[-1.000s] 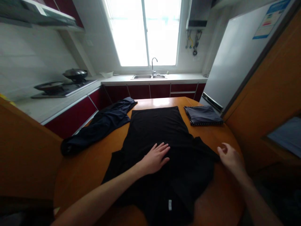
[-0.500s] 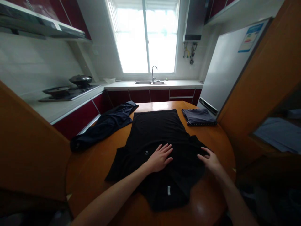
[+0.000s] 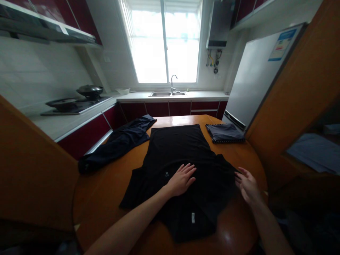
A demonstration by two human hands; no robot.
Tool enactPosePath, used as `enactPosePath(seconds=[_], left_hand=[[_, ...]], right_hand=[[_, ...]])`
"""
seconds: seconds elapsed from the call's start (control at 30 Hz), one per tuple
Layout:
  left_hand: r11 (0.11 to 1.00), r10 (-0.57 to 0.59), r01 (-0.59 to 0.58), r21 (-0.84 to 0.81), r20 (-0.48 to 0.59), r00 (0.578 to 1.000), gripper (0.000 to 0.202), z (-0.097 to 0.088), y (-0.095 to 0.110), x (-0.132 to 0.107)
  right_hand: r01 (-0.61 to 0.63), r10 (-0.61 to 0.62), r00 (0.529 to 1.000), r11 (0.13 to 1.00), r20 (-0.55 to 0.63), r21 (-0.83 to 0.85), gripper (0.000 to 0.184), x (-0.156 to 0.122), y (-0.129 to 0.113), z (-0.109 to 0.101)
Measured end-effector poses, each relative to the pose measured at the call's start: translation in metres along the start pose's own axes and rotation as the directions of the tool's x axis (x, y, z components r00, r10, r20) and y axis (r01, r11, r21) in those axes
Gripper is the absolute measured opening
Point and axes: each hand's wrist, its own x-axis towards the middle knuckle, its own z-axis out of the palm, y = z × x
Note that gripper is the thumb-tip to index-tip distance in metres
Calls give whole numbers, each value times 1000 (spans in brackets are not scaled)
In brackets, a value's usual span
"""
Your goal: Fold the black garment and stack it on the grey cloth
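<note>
A black T-shirt (image 3: 177, 152) lies spread flat on the round wooden table (image 3: 106, 191), collar towards me, with a small white label near the neck. My left hand (image 3: 182, 180) rests flat on the shirt's chest, fingers stretched out and apart. My right hand (image 3: 246, 184) is at the shirt's right sleeve edge, fingers loosely spread and holding nothing.
A dark navy garment (image 3: 119, 140) lies crumpled at the table's left, hanging over the edge. A folded grey-blue cloth (image 3: 225, 132) sits at the far right. Beyond are a counter with a sink (image 3: 168, 93), a stove with pans (image 3: 77, 101), and a fridge (image 3: 255, 78) on the right.
My right hand slid onto the right sleeve, then moved outward to its edge. My left hand stayed flat on the shirt. The camera view drew back a little.
</note>
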Motion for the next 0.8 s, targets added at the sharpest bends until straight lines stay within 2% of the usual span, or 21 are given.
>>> enactPosePath(seconds=[0.1, 0.17, 0.23, 0.3, 0.37, 0.43, 0.53, 0.67, 0.73, 0.8], left_hand=[[1000, -8, 8, -3, 8, 1000, 55, -1, 0, 0], [1000, -4, 4, -1, 9, 1000, 54, -1, -1, 0], [1000, 6, -6, 2, 2, 1000, 54, 0, -2, 0], [1000, 12, -12, 5, -8, 1000, 53, 2, -3, 0], [1000, 11, -11, 7, -12, 1000, 53, 2, -3, 0], [1000, 8, -8, 6, -6, 1000, 53, 2, -3, 0], [1000, 6, -6, 3, 8, 1000, 55, 0, -1, 0], [1000, 6, -6, 5, -3, 1000, 55, -1, 0, 0], [1000, 9, -9, 10, -9, 1000, 56, -1, 1, -1], [1000, 14, -14, 11, -9, 1000, 55, -1, 1, -1]], right_hand=[[116, -124, 990, 987, -66, -111, 58, 11, 9, -8], [243, -263, 964, 926, -32, -287, 59, 16, 12, -12], [383, -414, 908, 758, 63, -527, 58, 20, 13, -15], [441, -502, 850, 514, 159, -736, 57, 24, 13, -17], [403, -504, 840, 335, 199, -851, 57, 28, 13, -18], [344, -459, 867, 270, 194, -899, 57, 31, 12, -17], [315, -442, 882, 296, 163, -902, 64, 36, 10, -13], [441, -508, 844, 476, 172, -761, 78, 46, 6, -10], [465, -465, 859, 537, 213, -704, 74, 53, 2, -9], [481, -399, 867, 506, 300, -716, 62, 59, -1, -7]])
